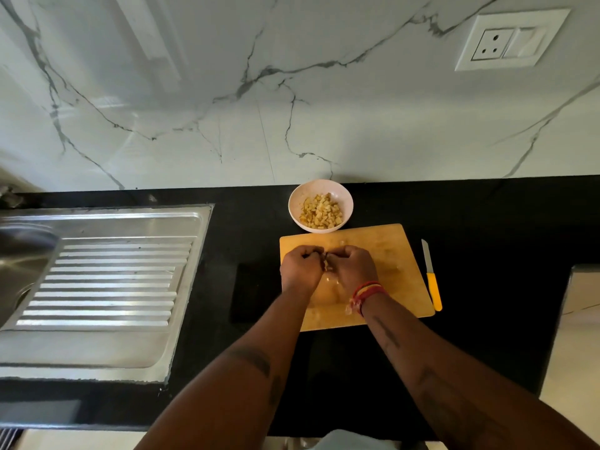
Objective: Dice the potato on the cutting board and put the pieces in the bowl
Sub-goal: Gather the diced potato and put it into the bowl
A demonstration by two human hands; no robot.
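My left hand (pixel 300 266) and right hand (pixel 352 264) curl together over the cutting board (pixel 394 254), cupping the last potato pieces (pixel 325 264) between them, so I judge dicing finished, most dice already in the bowl (pixel 297 203) behind, knife (pixel 431 277) laid aside on the surface.

No readable text — none anywhere.
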